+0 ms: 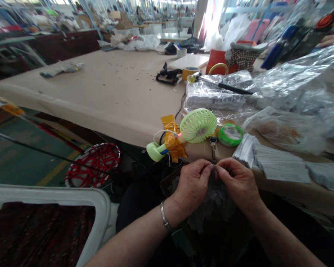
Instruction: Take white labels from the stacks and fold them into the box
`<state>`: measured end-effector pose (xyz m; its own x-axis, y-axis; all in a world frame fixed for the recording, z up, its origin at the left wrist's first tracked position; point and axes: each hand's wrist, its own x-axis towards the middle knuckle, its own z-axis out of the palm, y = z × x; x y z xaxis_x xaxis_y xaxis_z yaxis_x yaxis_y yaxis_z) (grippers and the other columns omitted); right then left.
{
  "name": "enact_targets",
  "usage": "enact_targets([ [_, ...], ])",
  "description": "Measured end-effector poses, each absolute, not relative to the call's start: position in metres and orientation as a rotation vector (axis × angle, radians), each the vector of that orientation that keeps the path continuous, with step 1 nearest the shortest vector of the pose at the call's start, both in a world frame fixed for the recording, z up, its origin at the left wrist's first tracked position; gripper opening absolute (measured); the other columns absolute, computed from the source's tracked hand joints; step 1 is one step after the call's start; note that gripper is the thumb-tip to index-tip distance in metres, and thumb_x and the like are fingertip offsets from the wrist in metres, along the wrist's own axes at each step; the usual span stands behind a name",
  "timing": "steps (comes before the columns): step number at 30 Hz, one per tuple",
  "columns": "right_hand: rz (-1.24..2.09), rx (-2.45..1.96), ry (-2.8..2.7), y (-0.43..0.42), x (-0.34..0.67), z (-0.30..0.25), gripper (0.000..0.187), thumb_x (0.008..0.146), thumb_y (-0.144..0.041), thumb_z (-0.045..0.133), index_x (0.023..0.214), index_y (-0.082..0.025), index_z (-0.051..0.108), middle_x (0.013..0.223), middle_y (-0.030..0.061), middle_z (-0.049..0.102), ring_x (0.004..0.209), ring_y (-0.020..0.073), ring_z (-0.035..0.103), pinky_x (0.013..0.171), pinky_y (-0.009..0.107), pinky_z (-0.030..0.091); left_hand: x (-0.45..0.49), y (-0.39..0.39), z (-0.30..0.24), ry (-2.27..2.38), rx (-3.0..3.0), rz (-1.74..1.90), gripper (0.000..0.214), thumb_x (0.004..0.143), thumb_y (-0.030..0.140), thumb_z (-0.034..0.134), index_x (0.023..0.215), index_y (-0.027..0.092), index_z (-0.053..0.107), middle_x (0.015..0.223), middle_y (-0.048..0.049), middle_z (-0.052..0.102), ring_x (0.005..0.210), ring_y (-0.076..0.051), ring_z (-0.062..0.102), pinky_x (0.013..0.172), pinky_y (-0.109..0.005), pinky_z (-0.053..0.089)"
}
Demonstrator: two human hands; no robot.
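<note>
My left hand (pixel 193 183) and my right hand (pixel 238 183) meet just below the table edge, fingertips pinched together on a tiny thin item I cannot make out. A silver bangle sits on my left wrist. Under both hands lies a crumpled grey, lacy piece of fabric (pixel 215 207) in my lap. Right above the hands a small green fan (pixel 198 125) is taped to the table edge with yellow tape. A green round tin (pixel 230 134) stands beside the fan.
The beige table (pixel 108 89) carries clear plastic bags (pixel 284 92), stacks of white labels (pixel 278 163), a tape roll (pixel 189 72) and a black-handled tool (pixel 225 85). A round basket of red cord (pixel 93 165) stands on the floor. At lower left is a white bin (pixel 97 207).
</note>
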<state>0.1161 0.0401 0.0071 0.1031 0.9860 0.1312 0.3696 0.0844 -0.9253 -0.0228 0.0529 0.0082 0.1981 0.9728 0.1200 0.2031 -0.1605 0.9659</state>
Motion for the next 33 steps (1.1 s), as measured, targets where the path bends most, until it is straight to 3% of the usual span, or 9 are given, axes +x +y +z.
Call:
enact_targets([
  [14, 0.768, -1.43, -1.432, 0.043, 0.114, 0.006, 0.013, 0.083, -0.028, 0.057, 0.073, -0.019, 0.058, 0.061, -0.0025, 0.057, 0.058, 0.011, 0.054, 0.057, 0.022, 0.044, -0.02, 0.059, 0.008, 1.213, 1.602, 1.062, 0.021, 0.086, 0.024, 0.05, 0.072, 0.017, 0.063, 0.063, 0.0022, 0.058, 0.06, -0.01, 0.051, 0.059, -0.019, 0.039],
  [19, 0.835, -1.452, -1.51, 0.024, 0.124, 0.001, 0.015, 0.083, -0.033, 0.059, 0.092, -0.02, 0.061, 0.069, -0.0012, 0.063, 0.061, 0.0131, 0.06, 0.056, 0.022, 0.047, -0.024, 0.049, 0.011, 1.209, 1.593, 1.026, 0.019, 0.086, 0.025, 0.051, 0.075, 0.018, 0.065, 0.066, 0.0012, 0.062, 0.062, -0.011, 0.055, 0.06, -0.019, 0.041],
  [23, 0.416, -1.478, -1.766, 0.005, 0.15, 0.007, 0.005, 0.084, -0.025, 0.059, 0.088, -0.023, 0.061, 0.072, -0.002, 0.065, 0.062, 0.0122, 0.061, 0.061, 0.022, 0.048, -0.03, 0.043, 0.001, 1.26, 1.565, 0.989, 0.017, 0.085, 0.025, 0.053, 0.082, 0.018, 0.068, 0.074, -0.0014, 0.068, 0.068, -0.013, 0.06, 0.065, -0.021, 0.045],
  [25, 0.064, -1.457, -1.866, 0.004, 0.168, 0.011, 0.004, 0.083, -0.022, 0.059, 0.086, -0.022, 0.062, 0.077, 0.0007, 0.066, 0.071, 0.0149, 0.062, 0.07, 0.026, 0.049, -0.033, 0.043, -0.007, 1.294, 1.549, 1.009, 0.019, 0.083, 0.025, 0.056, 0.096, 0.019, 0.069, 0.091, -0.004, 0.071, 0.082, -0.016, 0.063, 0.075, -0.024, 0.047],
  [27, -0.243, -1.497, -1.915, 0.008, 0.182, 0.011, 0.014, 0.082, -0.023, 0.061, 0.095, -0.019, 0.063, 0.09, 0.0064, 0.067, 0.089, 0.0217, 0.061, 0.083, 0.034, 0.047, -0.034, 0.042, -0.012, 1.306, 1.544, 1.02, 0.024, 0.082, 0.024, 0.058, 0.103, 0.019, 0.068, 0.1, -0.0052, 0.07, 0.09, -0.017, 0.063, 0.082, -0.026, 0.046],
  [30, -0.523, -1.651, -1.969, 0.016, 0.194, 0.006, 0.033, 0.081, -0.027, 0.062, 0.112, -0.016, 0.061, 0.117, 0.0126, 0.063, 0.115, 0.033, 0.05, 0.099, 0.05, 0.036, -0.033, 0.038, -0.017, 1.291, 1.564, 0.972, 0.019, 0.082, 0.024, 0.056, 0.095, 0.019, 0.07, 0.091, -0.0047, 0.071, 0.085, -0.017, 0.064, 0.079, -0.026, 0.047],
  [33, -0.617, -1.681, -1.992, 0.019, 0.195, -0.002, 0.029, 0.083, -0.024, 0.06, 0.111, -0.021, 0.063, 0.121, 0.0081, 0.063, 0.12, 0.0335, 0.047, 0.104, 0.057, 0.025, -0.029, 0.032, -0.016, 1.291, 1.564, 0.906, 0.015, 0.081, 0.024, 0.056, 0.084, 0.018, 0.07, 0.081, -0.0039, 0.071, 0.078, -0.017, 0.064, 0.073, -0.025, 0.046],
])
